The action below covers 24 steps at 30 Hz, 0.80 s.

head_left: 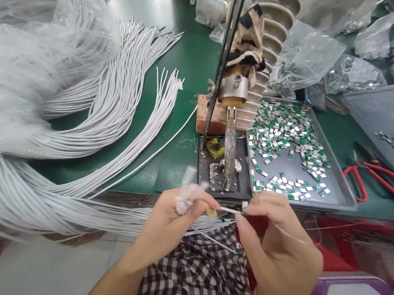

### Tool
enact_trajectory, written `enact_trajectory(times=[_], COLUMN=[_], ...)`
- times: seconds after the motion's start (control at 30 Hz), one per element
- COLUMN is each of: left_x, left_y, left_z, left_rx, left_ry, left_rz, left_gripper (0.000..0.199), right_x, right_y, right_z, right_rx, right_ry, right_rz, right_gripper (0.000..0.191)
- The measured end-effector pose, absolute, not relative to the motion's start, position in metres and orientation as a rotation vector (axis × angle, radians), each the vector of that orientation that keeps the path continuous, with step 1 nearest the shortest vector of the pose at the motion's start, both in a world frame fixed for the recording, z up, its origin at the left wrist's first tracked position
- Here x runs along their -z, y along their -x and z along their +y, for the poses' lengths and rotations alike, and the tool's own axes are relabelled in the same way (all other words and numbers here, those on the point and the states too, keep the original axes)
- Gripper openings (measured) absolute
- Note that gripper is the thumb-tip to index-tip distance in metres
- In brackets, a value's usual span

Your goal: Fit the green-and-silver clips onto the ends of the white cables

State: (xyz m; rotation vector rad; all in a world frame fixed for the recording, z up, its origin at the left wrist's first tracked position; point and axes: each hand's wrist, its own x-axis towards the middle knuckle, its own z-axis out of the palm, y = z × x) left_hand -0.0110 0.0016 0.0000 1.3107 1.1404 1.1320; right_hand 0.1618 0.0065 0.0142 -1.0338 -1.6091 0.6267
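Observation:
In front of the bench edge my left hand [176,214] is closed in a pinch on a white cable [229,210], whose end points right. White wrapping [185,198] covers one of its fingers, and a small yellow piece [212,212] shows by the fingertips. At the cable's end, my right hand [275,241] pinches a small green circuit board [245,208] between thumb and forefinger. A thin strand runs across the back of this hand. Whether board and cable are joined is too small to tell. Just above both hands, a clamped soldering iron [231,148] points downward.
Bundles of white cables [111,118] cover the left bench. Right of the iron stands a metal tray [272,168] with many small boards. Red-handled pliers [377,177] lie beside it. A brick [202,113], ribbed hose [276,10] and plastic bin [370,106] stand behind.

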Motion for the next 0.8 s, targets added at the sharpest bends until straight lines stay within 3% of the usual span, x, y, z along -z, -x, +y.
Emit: enact_trajectory(times=[0.2, 0.4, 0.7, 0.8], left_x=[-0.005, -0.004, 0.003, 0.004], left_y=[0.003, 0.004, 0.002, 0.004], left_z=[-0.003, -0.006, 0.0, 0.0], left_rx=[-0.92, -1.252, -1.306, -1.287], left_ry=[-1.553, -1.505, -1.438, -1.386], left_rz=[1.093, 1.109, 1.051, 1.084], left_gripper=[0.027, 0.01, 0.008, 0.007], right_x=[-0.022, -0.017, -0.021, -0.019], right_y=[-0.155, -0.157, -0.164, -0.175], right_z=[0.007, 0.008, 0.009, 0.026], right_rx=[-0.626, -0.827, -1.242, -0.96], right_ry=[0.921, 0.974, 0.986, 1.166], right_rz=[-1.829, -1.624, -1.587, -1.739], right_gripper=[0.021, 0.019, 0.021, 0.021])
